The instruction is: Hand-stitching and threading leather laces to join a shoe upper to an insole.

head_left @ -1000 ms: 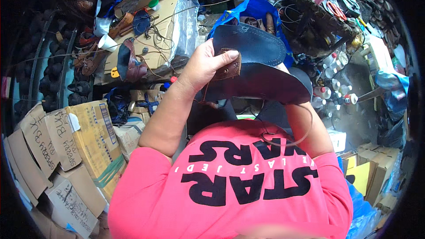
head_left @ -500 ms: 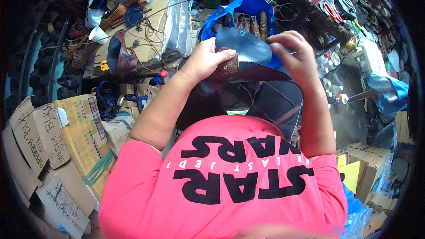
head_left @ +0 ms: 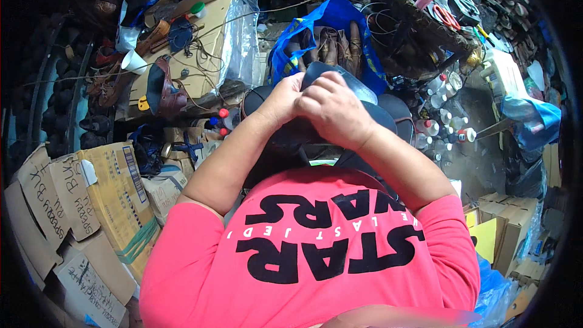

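Observation:
A dark, glossy leather piece, shaped like part of a shoe upper, is held up in front of my lap. My left hand is closed on its left side, with the fingers mostly hidden. My right hand lies across the near face of the leather, its fingers curled against my left hand. Whatever those right fingers pinch is hidden behind them. The brown stitched patch on the leather is covered by my hands.
Beyond the leather stands an open blue bag holding several brown, foot-shaped pieces. Cardboard with a brown leather upper lies to the left. Several bottles stand on the right, and boxes are stacked at near left.
My right hand has moved left and nearer, from the leather's right edge to against my left hand. The leather has tilted, and its brown patch has gone out of sight.

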`<state>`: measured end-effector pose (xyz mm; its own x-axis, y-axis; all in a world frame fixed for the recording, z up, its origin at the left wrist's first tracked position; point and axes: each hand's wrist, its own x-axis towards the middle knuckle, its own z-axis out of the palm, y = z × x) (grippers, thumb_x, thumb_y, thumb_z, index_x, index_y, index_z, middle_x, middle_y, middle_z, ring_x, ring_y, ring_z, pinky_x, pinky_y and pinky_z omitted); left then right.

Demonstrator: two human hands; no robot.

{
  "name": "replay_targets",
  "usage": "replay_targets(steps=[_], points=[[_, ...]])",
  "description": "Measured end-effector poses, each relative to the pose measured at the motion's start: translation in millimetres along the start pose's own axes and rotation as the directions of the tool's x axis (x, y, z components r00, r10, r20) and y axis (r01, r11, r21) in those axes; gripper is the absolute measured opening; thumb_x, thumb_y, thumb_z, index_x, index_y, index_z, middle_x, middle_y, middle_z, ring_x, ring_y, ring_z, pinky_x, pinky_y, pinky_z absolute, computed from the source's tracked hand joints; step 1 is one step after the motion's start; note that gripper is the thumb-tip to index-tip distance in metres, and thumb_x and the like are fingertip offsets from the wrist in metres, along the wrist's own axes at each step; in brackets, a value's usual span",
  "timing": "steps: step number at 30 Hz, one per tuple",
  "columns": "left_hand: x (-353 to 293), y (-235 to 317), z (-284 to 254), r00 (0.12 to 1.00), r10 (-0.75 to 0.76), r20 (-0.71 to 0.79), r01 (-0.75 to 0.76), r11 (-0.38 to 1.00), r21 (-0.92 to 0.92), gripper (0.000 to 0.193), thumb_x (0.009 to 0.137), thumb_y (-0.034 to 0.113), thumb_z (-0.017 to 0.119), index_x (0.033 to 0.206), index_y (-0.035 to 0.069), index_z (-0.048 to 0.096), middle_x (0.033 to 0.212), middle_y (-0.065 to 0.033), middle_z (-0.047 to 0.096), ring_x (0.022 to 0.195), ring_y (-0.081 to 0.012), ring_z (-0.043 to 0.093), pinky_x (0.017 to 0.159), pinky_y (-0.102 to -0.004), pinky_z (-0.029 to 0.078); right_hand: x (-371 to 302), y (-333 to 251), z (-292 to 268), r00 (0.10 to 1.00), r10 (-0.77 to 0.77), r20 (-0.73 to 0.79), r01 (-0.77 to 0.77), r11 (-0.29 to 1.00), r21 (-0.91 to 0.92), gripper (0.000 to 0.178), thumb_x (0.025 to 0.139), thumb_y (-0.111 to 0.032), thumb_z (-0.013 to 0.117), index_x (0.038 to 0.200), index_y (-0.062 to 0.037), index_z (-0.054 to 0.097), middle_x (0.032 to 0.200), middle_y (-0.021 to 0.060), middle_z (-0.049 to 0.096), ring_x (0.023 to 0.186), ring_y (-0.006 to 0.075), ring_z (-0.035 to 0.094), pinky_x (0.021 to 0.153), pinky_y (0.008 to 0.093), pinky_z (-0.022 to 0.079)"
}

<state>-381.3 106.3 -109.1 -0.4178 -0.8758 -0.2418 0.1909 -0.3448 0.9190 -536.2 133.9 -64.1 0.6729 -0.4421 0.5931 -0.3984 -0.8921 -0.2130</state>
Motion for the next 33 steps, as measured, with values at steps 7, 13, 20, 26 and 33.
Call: replay_targets(steps=[7,13,20,26,33], points=[[19,5,9,0.942,0.287,-0.173,-0.099,0.733,0.673,0.036,0.081,0.023,0.068,0.106,0.000,0.058,0.092,-0.0166,0.067,0.082,-0.0253,0.065,0.076,-0.0380,0.051,35,-56,-63,1.000,0.001,-0.029,0.024,0.557,0.830,0.016,0.074,-0.008,0.064,0.085,-0.0080,0.052,0.080,0.0090,0.053,0.076,0.0289,0.057,0.064,0.0383,0.045],[-40,102,-65,0.843,0.392,-0.369,-0.163,0.839,0.519,0.020,0.088,0.016,0.065,0.103,0.006,0.056,0.084,-0.0013,0.063,0.070,-0.0085,0.060,0.062,-0.0248,0.049,-103,17,-141,0.738,0.618,0.270,-0.655,0.752,0.071,0.009,0.074,-0.004,0.066,0.081,-0.0038,0.060,0.076,0.0114,0.056,0.073,0.0265,0.057,0.064,0.0349,0.045],[-59,120,-142,0.609,0.569,-0.552,-0.263,0.802,0.537,0.020,0.085,0.016,0.068,0.091,0.001,0.056,0.084,-0.0076,0.065,0.071,-0.0127,0.062,0.065,-0.0286,0.052,-418,66,-241,0.135,0.959,-0.250,-0.865,-0.009,-0.501,0.020,0.084,-0.022,0.061,0.093,-0.0040,0.063,0.082,0.0180,0.063,0.077,0.0310,0.062,0.073,0.0378,0.047],[-52,85,2,0.933,0.349,-0.093,-0.272,0.849,0.454,0.027,0.083,0.013,0.070,0.106,0.000,0.061,0.094,-0.0045,0.067,0.080,-0.0097,0.062,0.072,-0.0263,0.052,-212,42,-145,0.102,0.934,0.341,-0.663,0.320,-0.677,0.039,0.072,-0.042,0.072,0.103,-0.0195,0.070,0.104,0.0076,0.067,0.113,0.0226,0.054,0.098,0.0493,0.030],[-30,76,48,0.723,0.609,0.325,-0.599,0.319,0.734,0.029,0.076,0.024,0.073,0.098,0.006,0.068,0.094,-0.0096,0.064,0.086,-0.0248,0.056,0.083,-0.0346,0.044,-61,50,-59,0.845,0.513,0.151,-0.477,0.595,0.647,0.037,0.083,-0.007,0.061,0.121,-0.0052,0.058,0.121,0.0131,0.059,0.114,0.0250,0.054,0.100,0.0349,0.039]])
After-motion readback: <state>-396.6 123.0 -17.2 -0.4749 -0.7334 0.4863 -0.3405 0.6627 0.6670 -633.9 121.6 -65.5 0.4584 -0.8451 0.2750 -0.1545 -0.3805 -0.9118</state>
